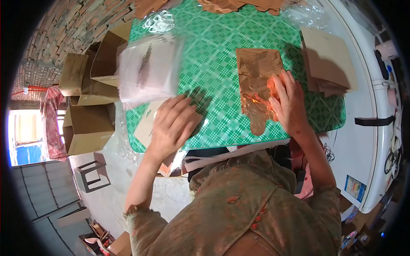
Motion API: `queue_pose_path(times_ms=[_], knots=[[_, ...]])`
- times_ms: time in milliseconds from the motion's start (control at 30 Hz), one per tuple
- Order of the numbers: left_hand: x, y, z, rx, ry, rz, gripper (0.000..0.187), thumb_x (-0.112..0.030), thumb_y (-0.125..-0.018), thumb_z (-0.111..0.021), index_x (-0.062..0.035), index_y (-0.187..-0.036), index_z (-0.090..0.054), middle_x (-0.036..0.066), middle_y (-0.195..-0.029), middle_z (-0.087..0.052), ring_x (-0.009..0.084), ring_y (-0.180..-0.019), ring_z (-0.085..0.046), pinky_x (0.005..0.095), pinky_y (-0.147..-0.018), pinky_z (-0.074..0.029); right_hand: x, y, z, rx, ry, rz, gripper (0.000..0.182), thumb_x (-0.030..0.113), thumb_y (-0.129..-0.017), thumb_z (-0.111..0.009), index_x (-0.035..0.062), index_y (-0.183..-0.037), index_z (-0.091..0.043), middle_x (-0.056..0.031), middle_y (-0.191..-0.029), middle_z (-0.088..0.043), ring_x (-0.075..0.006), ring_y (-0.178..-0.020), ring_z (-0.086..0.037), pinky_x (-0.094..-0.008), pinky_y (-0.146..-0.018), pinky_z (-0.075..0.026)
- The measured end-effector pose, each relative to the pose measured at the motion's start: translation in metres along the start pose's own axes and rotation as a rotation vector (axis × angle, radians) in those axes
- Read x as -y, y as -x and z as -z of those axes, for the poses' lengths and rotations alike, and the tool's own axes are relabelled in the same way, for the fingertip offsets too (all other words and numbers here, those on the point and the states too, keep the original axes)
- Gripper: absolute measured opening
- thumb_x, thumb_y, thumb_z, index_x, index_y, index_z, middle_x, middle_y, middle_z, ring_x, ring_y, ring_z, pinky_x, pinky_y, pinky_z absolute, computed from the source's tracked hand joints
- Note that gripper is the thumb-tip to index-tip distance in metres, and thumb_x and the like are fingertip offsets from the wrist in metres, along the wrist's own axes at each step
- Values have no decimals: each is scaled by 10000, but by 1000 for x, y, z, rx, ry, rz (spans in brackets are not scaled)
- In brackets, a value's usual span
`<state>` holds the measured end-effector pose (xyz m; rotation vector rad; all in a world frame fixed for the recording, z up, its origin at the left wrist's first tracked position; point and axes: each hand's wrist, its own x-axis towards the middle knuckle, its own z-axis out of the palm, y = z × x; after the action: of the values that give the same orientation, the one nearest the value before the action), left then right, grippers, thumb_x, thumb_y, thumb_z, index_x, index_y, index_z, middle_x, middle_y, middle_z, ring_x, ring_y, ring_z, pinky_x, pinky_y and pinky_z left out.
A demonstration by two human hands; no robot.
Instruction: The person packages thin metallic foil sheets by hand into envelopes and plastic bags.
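My left hand (171, 123) lies palm down, fingers stretched out close together, over a beige card (146, 124) at the near left of the table. Just beyond it sits a stack of clear plastic bags (149, 70) with dark print, its edges blurred. My right hand (289, 102) rests with fingers extended on the right side of a flat, shiny brown folded piece (258, 64). Under those fingers the surface glows orange, and what lies beneath the palm is hidden. A rounded translucent brown tab (257, 123) sticks out at its near end.
A green checked cloth (213, 55) covers the table. Beige cards (329, 64) are stacked at right, white loops (159, 22) lie far left, and brown pieces (239, 5) line the far edge. Open cardboard boxes (87, 128) stand left; a white appliance (363, 145) stands right.
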<state>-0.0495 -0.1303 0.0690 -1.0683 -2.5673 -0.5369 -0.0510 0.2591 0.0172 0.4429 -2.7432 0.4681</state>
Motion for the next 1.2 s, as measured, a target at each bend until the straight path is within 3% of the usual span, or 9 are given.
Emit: queue_pose_path(times_ms=[67, 300, 900, 1200], knots=[[-2, -32, -23, 6, 31, -12, 459, -59, -906, -728, -25, -1361, -672, 163, -1414, -671, 393, -1353, -604, 505, -1116, -487, -5, -6, -1, -26, -37, 6, 706, 194, -987, -720, 35, -1611, -431, -228, -1647, -406, -422, -1541, -380, -571, -1264, -301], [5, -99, -91, -60, 8, -81, 468, -87, -930, -743, -53, -1390, -667, 94, -1390, -688, 311, -1281, -633, 440, -994, -515, -14, -9, -6, -42, -63, 25, 677, 179, -1029, -661, -16, -1619, -391, -258, -1621, -425, -436, -1528, -387, -534, -1280, -298], [4, -114, -100, -38, 21, -139, 427, -144, -916, -777, -84, -1332, -700, 72, -1272, -677, 273, -1151, -627, 425, -932, -525, -17, -9, -14, -58, -143, -13, 642, 114, -1021, -629, -54, -1595, -394, -281, -1596, -449, -450, -1502, -413, -539, -1276, -315], [6, -124, -107, -37, 26, -133, 297, -190, -918, -787, -105, -1189, -699, 58, -1158, -664, 282, -1026, -624, 420, -887, -511, -14, -10, -15, -73, -172, -37, 626, 74, -1007, -628, -77, -1571, -402, -284, -1583, -461, -447, -1496, -425, -527, -1270, -333]])
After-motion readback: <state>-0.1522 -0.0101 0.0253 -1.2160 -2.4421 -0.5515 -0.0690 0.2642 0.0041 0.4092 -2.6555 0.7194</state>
